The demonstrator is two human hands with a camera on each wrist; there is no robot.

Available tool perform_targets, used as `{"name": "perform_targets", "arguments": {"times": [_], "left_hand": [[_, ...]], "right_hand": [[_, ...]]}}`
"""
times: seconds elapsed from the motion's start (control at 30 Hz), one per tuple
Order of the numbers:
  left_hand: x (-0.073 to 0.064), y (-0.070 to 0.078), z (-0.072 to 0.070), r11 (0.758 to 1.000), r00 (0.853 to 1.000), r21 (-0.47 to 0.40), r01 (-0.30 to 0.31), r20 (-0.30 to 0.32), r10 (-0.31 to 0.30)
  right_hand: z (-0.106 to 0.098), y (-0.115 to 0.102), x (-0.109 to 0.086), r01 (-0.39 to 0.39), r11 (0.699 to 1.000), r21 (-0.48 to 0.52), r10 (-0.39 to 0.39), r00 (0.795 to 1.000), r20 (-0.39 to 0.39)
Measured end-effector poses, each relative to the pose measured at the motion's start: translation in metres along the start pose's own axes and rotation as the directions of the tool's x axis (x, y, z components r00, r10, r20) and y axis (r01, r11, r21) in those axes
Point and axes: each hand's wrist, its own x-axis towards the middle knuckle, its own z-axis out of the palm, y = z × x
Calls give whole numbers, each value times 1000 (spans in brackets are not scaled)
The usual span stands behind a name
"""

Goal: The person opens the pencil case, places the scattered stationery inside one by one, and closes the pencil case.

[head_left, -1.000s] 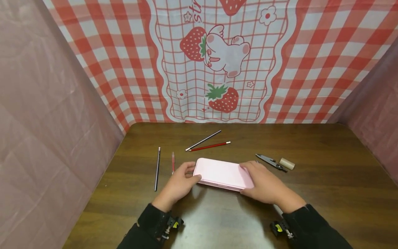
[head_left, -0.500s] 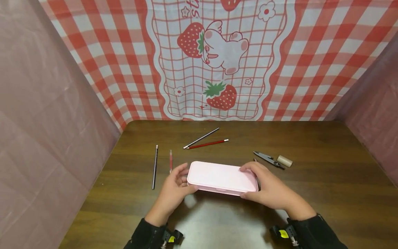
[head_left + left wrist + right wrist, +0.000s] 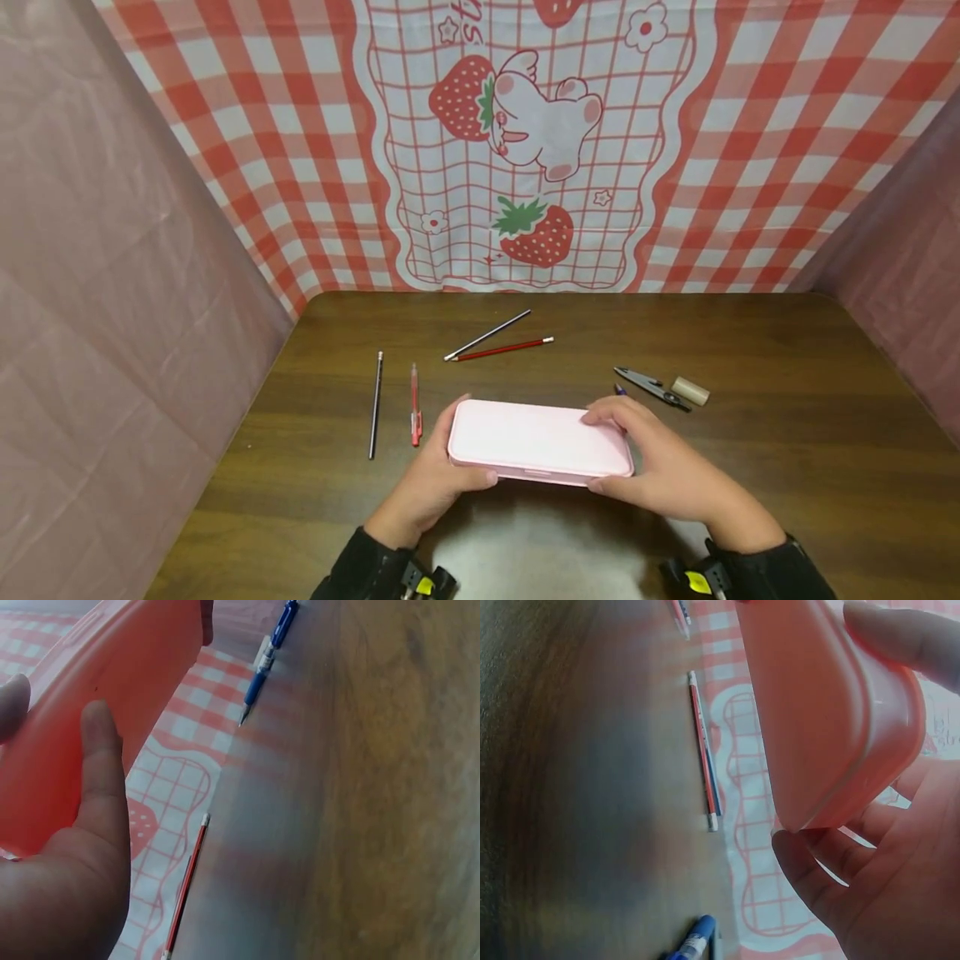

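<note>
A closed pink pencil case (image 3: 536, 437) is held up off the table between both hands. My left hand (image 3: 435, 487) grips its left end, thumb along the front edge and the other fingers mostly hidden behind and under it. One finger lies against the underside of the pencil case (image 3: 142, 682) in the left wrist view. At the right end my right hand (image 3: 663, 467) holds it with the thumb at the front edge and a finger over the top. More right fingers (image 3: 810, 874) curl near the case's corner in the right wrist view.
On the wooden table (image 3: 787, 450) lie a dark pencil (image 3: 377, 404), a red pen (image 3: 416, 408), a silvery pencil (image 3: 487, 335) and a red pencil (image 3: 504, 349). To the right are a compass (image 3: 651, 387) and a beige cylinder (image 3: 690, 391). A blue pen (image 3: 268, 660) is mostly hidden in the head view.
Both hands have raised the pencil case and brought it closer to me, slightly rightward lately. The left hand has shifted its hold further round the end. The red pen shows more fully.
</note>
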Motion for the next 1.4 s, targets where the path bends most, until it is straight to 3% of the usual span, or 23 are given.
{"name": "perform_targets", "arguments": {"times": [0.17, 0.33, 0.43, 0.67, 0.8, 0.93, 1.03, 1.1, 1.2, 1.3, 1.4], "left_hand": [[-2, 2, 2, 999, 1000, -45, -14, -5, 14], [-2, 2, 5, 993, 999, -114, -44, -7, 43], [-2, 2, 6, 992, 999, -119, -51, -10, 50], [-1, 2, 9, 995, 999, -83, -53, -10, 52], [-1, 1, 11, 995, 999, -81, -50, 3, 51], [-1, 0, 12, 996, 999, -80, -44, 2, 44], [-1, 0, 12, 997, 1000, -68, -29, -8, 29], [-1, 0, 12, 998, 1000, -56, -21, -14, 20], [-1, 0, 13, 1000, 999, -24, -9, -36, 8], [-2, 1, 14, 1000, 998, 7, 3, -70, -3], [-4, 3, 15, 1000, 995, 8, 28, -94, -27]], "right_hand": [[1, -8, 0, 49, 995, -84, -51, 998, -25], [8, -18, 1, -21, 984, -175, 17, 999, -27], [10, -24, 2, -19, 967, -255, 11, 999, -34], [18, -35, 7, 125, 912, -390, -153, 987, -40], [23, -38, 13, 294, 845, -446, -343, 939, -32], [25, -39, 17, 451, 729, -515, -529, 849, -5], [26, -41, 19, 524, 648, -553, -617, 787, 23], [27, -42, 20, 556, 603, -572, -654, 755, 45], [30, -43, 22, 581, 549, -600, -681, 728, 82], [32, -46, 22, 594, 504, -628, -686, 716, 126], [35, -50, 22, 596, 425, -682, -691, 700, 180]]}}
